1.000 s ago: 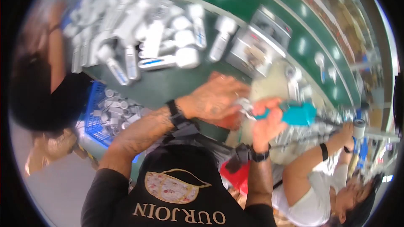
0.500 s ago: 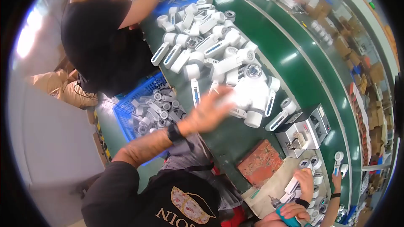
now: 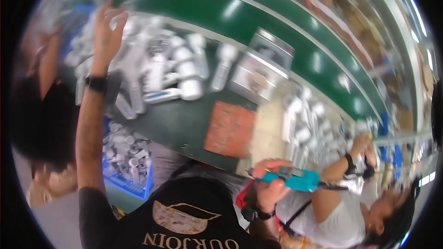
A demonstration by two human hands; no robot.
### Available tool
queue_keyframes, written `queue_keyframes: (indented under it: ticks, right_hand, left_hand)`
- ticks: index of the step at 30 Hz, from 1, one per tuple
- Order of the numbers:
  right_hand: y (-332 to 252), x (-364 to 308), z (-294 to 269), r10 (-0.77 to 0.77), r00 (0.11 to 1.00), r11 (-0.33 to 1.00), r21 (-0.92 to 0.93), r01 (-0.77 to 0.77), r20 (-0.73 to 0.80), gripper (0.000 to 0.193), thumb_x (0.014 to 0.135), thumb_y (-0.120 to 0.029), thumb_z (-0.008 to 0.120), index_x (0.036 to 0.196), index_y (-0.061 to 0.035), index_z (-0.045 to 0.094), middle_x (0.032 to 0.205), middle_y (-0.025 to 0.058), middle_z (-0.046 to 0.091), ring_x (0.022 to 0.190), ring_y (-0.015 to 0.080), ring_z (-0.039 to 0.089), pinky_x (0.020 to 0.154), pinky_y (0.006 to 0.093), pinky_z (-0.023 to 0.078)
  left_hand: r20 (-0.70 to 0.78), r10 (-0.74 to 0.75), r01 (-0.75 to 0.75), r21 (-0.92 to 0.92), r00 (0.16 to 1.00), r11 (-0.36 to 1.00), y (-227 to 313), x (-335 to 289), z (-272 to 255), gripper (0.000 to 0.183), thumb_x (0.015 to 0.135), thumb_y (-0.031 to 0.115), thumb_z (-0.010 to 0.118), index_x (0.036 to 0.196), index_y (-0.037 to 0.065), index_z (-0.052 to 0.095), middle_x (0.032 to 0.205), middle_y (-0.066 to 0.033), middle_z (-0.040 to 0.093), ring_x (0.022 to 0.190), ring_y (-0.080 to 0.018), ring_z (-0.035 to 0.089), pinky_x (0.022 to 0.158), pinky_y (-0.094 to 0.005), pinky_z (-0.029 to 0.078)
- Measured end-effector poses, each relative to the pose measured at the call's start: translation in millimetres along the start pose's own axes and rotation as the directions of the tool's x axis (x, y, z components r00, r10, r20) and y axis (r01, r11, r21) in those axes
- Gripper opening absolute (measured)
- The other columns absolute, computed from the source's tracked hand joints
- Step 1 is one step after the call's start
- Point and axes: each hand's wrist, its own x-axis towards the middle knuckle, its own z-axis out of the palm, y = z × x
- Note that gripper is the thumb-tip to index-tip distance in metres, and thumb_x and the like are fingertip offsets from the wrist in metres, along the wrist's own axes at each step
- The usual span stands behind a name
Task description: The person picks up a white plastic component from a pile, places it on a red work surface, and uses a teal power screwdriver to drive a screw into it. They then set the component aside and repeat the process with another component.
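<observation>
My left hand (image 3: 109, 37) is raised at the end of a stretched arm, thumb and fingers apart, with nothing visible between them. Below and around it lies a blurred pile of white handled pieces with round heads (image 3: 188, 87), shaped like hand shower heads; some have a blue strip along the handle. My right hand (image 3: 272, 191) is closed around a teal power screwdriver (image 3: 300, 180), held level in front of my body near the bench's edge. A reddish, speckled block (image 3: 230, 129) lies flat on the green bench top between my hands.
A silver-and-black boxed device (image 3: 263, 67) stands behind the block. More white pieces (image 3: 300, 115) lie at the right. A blue crate (image 3: 138, 188) of small grey parts sits low left. People work close by: one in black (image 3: 44, 120), one in white (image 3: 327, 214).
The view has swung right, blurring the picture. My left hand, earlier over the pile's front, now appears farther left and higher. The teal screwdriver shows more fully in my right hand.
</observation>
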Motion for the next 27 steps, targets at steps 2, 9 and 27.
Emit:
queue_keyframes:
  ticks: [2, 9, 27]
  right_hand:
    - [-4, -3, -7, 0.045, 0.999, 0.998, 0.034, -0.044, -0.006, 0.064, 0.084, -0.056, 0.073, 0.104, 0.0018, 0.052, 0.08, 0.0124, 0.06, 0.071, 0.02, 0.061, 0.063, 0.0311, 0.05]
    - [-17, -6, -17, -0.026, 0.999, 1.0, -0.014, 0.026, 0.021, 0.066, 0.088, -0.06, 0.066, 0.105, 0.0014, 0.047, 0.07, 0.0086, 0.053, 0.062, 0.021, 0.055, 0.056, 0.0333, 0.045]
    - [-12, 14, -27, 0.011, 0.999, 1.0, -0.014, -0.012, -0.05, 0.077, 0.088, -0.073, 0.053, 0.105, 0.0012, 0.049, 0.068, 0.0065, 0.051, 0.061, 0.022, 0.056, 0.057, 0.0325, 0.045]
  left_hand:
    - [0.315, -0.156, 0.244, -0.265, 0.936, 0.933, 126, 6, -7, 0.022, 0.09, 0.014, 0.069, 0.109, 0.003, 0.066, 0.108, -0.0139, 0.068, 0.106, -0.031, 0.062, 0.093, -0.0399, 0.049]
    - [0.535, 0.371, 0.106, -0.663, 0.759, 0.741, 398, -61, 86, 0.041, 0.092, 0.042, 0.061, 0.096, 0.002, 0.064, 0.089, -0.0156, 0.068, 0.084, -0.0331, 0.066, 0.075, -0.0426, 0.052]
    - [0.749, 0.227, 0.514, -0.611, 0.623, 0.602, 361, -74, 25, 0.029, 0.082, 0.027, 0.068, 0.101, 0.006, 0.065, 0.09, -0.0144, 0.066, 0.089, -0.036, 0.064, 0.083, -0.0463, 0.048]
